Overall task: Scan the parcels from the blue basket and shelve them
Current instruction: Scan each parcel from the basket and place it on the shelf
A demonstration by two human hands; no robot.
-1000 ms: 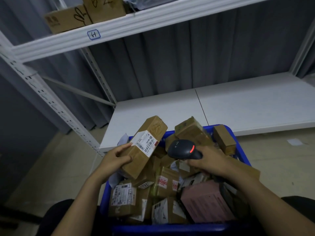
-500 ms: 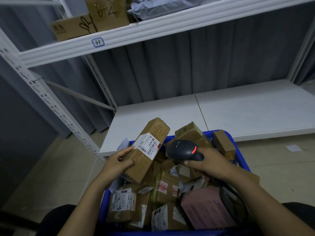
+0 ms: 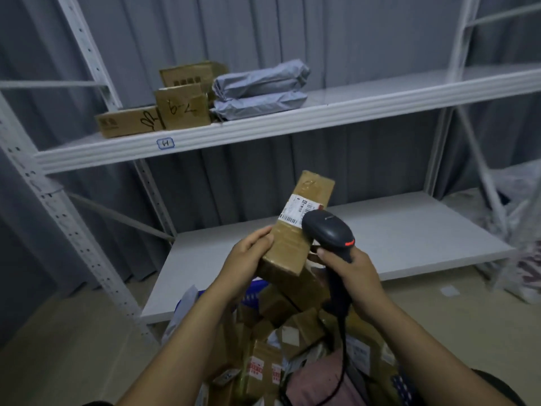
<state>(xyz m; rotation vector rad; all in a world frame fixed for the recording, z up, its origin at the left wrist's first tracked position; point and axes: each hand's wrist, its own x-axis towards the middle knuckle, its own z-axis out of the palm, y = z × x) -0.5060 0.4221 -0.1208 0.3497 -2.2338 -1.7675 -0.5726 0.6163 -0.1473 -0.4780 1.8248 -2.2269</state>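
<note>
Head view: long brown parcel (image 3: 295, 244) held tilted above the blue basket (image 3: 254, 292), in front of a white rack.
Left hand (image 3: 248, 256): gripping the parcel's near end, thumb lying along the top face.
Right hand (image 3: 352, 272): wrapped round the handle of a black scanner (image 3: 328, 230), head close over the white barcode label (image 3: 294, 210) on the parcel's upper face; red light on the scanner's back.
Blue basket: near centre, heaped with more brown parcels (image 3: 281, 315) and a pink one (image 3: 316, 385); only a patch of blue wall visible.
Upper shelf (image 3: 336, 115): brown boxes (image 3: 181, 109) far left, two grey mailer bags (image 3: 260, 83) stacked just to their right.
Lower shelf (image 3: 404, 230): white board beyond the hands.
</note>
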